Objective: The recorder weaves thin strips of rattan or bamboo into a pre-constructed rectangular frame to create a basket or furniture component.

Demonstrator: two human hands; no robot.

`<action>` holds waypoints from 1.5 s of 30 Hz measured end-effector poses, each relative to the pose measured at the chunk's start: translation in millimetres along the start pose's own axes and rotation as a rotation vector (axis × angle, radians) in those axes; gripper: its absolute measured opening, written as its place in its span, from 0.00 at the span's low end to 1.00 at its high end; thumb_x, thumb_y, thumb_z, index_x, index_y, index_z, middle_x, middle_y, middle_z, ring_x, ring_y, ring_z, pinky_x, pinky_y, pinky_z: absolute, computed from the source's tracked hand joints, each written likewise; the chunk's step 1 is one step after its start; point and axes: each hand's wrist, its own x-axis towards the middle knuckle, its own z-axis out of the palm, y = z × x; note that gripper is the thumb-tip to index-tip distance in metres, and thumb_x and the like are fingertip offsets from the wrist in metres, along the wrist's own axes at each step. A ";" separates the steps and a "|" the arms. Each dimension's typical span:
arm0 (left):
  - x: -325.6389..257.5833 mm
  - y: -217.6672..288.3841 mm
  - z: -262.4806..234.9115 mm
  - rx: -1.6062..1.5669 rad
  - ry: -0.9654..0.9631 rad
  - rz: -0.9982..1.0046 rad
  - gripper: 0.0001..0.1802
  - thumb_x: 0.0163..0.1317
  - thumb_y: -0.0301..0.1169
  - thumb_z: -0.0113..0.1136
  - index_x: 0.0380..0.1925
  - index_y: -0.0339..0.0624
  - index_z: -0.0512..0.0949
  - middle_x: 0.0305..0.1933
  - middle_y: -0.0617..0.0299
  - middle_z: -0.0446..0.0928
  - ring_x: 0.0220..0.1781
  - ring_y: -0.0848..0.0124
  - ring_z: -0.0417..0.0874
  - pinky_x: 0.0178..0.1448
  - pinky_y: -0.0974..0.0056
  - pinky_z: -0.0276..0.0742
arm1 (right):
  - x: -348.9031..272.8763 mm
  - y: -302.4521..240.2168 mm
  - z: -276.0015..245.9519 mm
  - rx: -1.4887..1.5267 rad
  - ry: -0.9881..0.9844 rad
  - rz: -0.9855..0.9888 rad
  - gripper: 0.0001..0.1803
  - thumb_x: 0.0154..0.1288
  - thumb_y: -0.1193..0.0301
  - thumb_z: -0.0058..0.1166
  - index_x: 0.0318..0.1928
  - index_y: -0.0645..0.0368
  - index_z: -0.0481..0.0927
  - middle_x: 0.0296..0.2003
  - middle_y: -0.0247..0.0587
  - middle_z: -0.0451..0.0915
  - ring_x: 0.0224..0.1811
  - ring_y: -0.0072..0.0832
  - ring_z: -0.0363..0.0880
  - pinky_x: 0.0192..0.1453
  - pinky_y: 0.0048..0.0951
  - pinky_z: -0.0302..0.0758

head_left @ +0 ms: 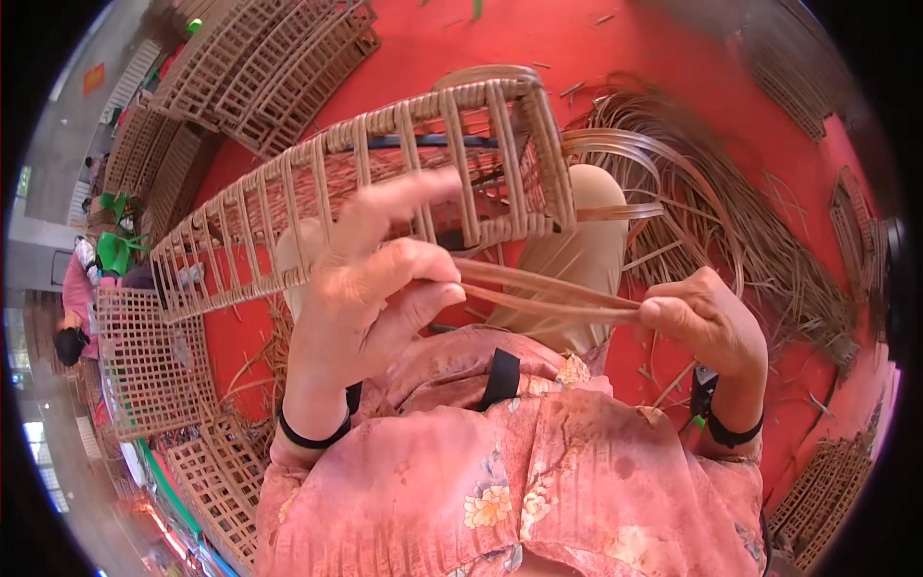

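Note:
Two or more flat brown weaving strips [548, 291] are stretched between my hands in front of my body. My left hand [370, 279] pinches one end between thumb and forefinger, its other fingers raised and smeared by motion. My right hand [710, 317] is closed round the other end, the thumb lying on top. Just beyond the hands, a long openwork woven frame [317, 173] with wrapped rails and slats rests across my knees. Loose strip ends [615, 144] curve out from its right end. Part of the frame is hidden behind my left hand.
A large heap of loose strips [711, 183] lies on the red floor [461, 38] to the right. Stacked woven racks [269, 67] stand at the far left, with lattice panels [154, 361] nearer. Another person [77, 308] sits by green stools [117, 252] at the left.

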 end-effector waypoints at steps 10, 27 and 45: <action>3.1 11.6 25.7 -0.313 -0.081 -0.195 0.09 0.61 0.24 0.68 0.42 0.38 0.82 0.33 0.57 0.82 0.30 0.67 0.83 0.34 0.66 0.77 | -8.6 4.8 1.8 -0.063 0.061 -0.173 0.18 0.70 0.56 0.60 0.37 0.60 0.85 0.17 0.44 0.75 0.18 0.37 0.78 0.26 0.33 0.72; 34.5 15.8 45.8 -0.321 -0.159 -0.240 0.09 0.69 0.27 0.61 0.47 0.38 0.80 0.30 0.55 0.79 0.27 0.63 0.82 0.33 0.61 0.77 | 29.5 -12.1 28.2 0.122 0.308 -0.267 0.07 0.67 0.70 0.61 0.40 0.60 0.84 0.29 0.45 0.82 0.32 0.43 0.83 0.36 0.36 0.77; 49.0 4.3 62.4 -0.239 -0.110 0.025 0.16 0.69 0.37 0.63 0.49 0.36 0.78 0.36 0.57 0.84 0.26 0.73 0.79 0.28 0.69 0.72 | 48.3 1.2 47.7 0.224 0.494 -0.403 0.07 0.62 0.74 0.65 0.39 0.63 0.83 0.27 0.43 0.83 0.26 0.39 0.83 0.29 0.35 0.76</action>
